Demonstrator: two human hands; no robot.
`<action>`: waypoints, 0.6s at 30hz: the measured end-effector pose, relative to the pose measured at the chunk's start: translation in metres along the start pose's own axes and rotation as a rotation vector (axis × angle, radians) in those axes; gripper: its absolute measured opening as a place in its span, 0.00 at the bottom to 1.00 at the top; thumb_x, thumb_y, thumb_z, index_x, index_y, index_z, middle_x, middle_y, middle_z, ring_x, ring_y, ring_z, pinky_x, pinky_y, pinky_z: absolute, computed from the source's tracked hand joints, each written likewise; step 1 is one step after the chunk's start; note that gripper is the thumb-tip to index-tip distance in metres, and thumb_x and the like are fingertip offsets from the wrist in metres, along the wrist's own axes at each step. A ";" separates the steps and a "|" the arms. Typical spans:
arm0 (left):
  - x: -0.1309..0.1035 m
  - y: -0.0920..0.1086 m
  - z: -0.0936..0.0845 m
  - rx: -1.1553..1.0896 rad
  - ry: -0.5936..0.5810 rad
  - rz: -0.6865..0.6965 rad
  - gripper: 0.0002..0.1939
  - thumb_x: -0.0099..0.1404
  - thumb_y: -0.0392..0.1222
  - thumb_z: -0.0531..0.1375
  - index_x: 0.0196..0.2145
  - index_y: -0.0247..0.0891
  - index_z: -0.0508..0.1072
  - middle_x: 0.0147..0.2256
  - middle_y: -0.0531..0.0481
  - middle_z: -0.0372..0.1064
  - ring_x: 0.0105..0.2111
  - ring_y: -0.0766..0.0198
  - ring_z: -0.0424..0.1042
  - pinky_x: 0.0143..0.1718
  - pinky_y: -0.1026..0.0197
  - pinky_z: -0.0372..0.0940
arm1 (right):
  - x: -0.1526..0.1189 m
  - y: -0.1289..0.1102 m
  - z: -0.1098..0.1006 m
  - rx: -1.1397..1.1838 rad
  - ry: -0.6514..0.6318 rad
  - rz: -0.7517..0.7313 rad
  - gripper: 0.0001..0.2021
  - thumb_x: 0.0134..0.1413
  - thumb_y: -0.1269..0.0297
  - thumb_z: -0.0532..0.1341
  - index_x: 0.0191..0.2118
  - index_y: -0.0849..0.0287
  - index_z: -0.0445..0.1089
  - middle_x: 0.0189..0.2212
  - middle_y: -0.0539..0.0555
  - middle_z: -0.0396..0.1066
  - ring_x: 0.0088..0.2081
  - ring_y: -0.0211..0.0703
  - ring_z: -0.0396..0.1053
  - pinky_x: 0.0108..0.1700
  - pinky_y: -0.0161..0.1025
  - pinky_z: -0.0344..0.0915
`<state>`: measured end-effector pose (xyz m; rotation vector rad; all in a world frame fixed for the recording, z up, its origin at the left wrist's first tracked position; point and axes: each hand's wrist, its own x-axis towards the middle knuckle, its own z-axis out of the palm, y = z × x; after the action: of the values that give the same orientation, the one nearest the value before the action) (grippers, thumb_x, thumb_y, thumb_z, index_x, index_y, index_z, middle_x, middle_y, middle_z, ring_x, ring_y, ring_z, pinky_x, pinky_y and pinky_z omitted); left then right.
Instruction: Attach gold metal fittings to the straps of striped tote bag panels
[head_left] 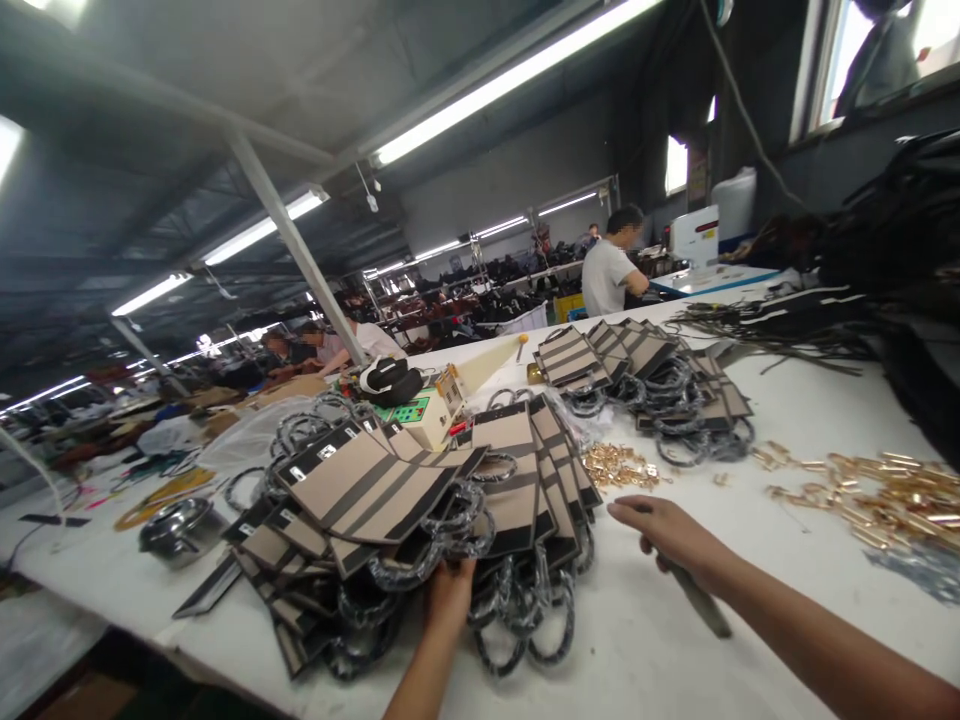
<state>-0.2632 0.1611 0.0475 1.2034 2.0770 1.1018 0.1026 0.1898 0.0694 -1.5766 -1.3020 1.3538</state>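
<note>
Striped beige-and-black handbags (382, 485) with plastic-wrapped loop handles lie stacked on the white table. At the near edge of the left stack, my left hand (448, 592) grips the top bag beside its wrapped handle (405, 570); its fingertips are hidden underneath. My right hand (671, 535) is closed around a flat, dark grey-green tool (701, 600), whose exact kind I cannot make out. It is above the table, to the right of the middle bag stack (517, 480), with thumb and index finger pointing left.
Small gold metal fittings (619, 466) lie beyond my right hand, and larger gold pieces (900, 495) at the right. Another bag stack (645, 375) and a control box (427, 410) are farther back. A steel pot (178, 530) stands left. A person (611, 265) works in the background.
</note>
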 end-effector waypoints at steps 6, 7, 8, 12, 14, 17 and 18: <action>-0.001 -0.010 0.012 -0.198 0.082 -0.023 0.27 0.58 0.50 0.72 0.54 0.44 0.77 0.59 0.40 0.75 0.71 0.43 0.58 0.72 0.48 0.50 | 0.085 -0.019 0.035 -0.145 -0.002 -0.006 0.27 0.56 0.40 0.69 0.47 0.62 0.77 0.34 0.61 0.78 0.29 0.47 0.73 0.20 0.36 0.63; -0.002 -0.011 0.014 -0.242 0.095 -0.028 0.27 0.57 0.49 0.73 0.53 0.45 0.78 0.59 0.41 0.76 0.71 0.43 0.59 0.73 0.48 0.50 | 0.091 -0.017 0.038 -0.151 0.000 -0.012 0.29 0.55 0.40 0.69 0.49 0.61 0.76 0.34 0.61 0.78 0.29 0.48 0.73 0.21 0.36 0.64; -0.002 -0.012 0.016 -0.288 0.107 -0.034 0.26 0.57 0.48 0.74 0.53 0.46 0.78 0.58 0.42 0.76 0.71 0.44 0.60 0.73 0.48 0.49 | 0.095 -0.015 0.039 -0.153 0.003 -0.019 0.30 0.55 0.39 0.69 0.51 0.61 0.76 0.34 0.61 0.78 0.29 0.49 0.74 0.21 0.37 0.64; -0.003 -0.015 0.032 -0.496 0.123 -0.100 0.22 0.59 0.46 0.72 0.51 0.46 0.79 0.54 0.43 0.79 0.64 0.46 0.70 0.69 0.48 0.58 | 0.098 -0.005 0.039 -0.117 0.004 -0.049 0.29 0.53 0.41 0.71 0.51 0.60 0.76 0.34 0.59 0.79 0.29 0.48 0.74 0.24 0.37 0.65; -0.005 -0.016 0.042 -0.599 0.108 -0.175 0.20 0.61 0.46 0.70 0.51 0.43 0.78 0.51 0.42 0.80 0.56 0.46 0.77 0.61 0.46 0.69 | 0.098 -0.002 0.041 -0.068 0.001 -0.058 0.25 0.49 0.48 0.74 0.49 0.57 0.77 0.35 0.57 0.80 0.31 0.47 0.75 0.27 0.35 0.66; -0.005 -0.012 0.057 -0.727 0.047 -0.271 0.20 0.62 0.46 0.70 0.51 0.39 0.78 0.48 0.39 0.81 0.48 0.46 0.81 0.52 0.46 0.75 | 0.098 -0.002 0.045 0.037 -0.003 -0.028 0.20 0.45 0.55 0.75 0.44 0.56 0.77 0.32 0.53 0.78 0.30 0.44 0.73 0.26 0.34 0.65; -0.005 -0.009 0.060 -0.764 0.026 -0.287 0.20 0.62 0.46 0.70 0.51 0.39 0.78 0.48 0.39 0.81 0.49 0.47 0.81 0.52 0.47 0.76 | 0.098 -0.003 0.046 0.077 -0.008 -0.007 0.18 0.47 0.55 0.74 0.43 0.56 0.77 0.30 0.52 0.77 0.28 0.42 0.71 0.24 0.33 0.63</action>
<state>-0.2211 0.1782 0.0065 0.5013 1.5258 1.5542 0.0537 0.2793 0.0334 -1.5153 -1.2437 1.3905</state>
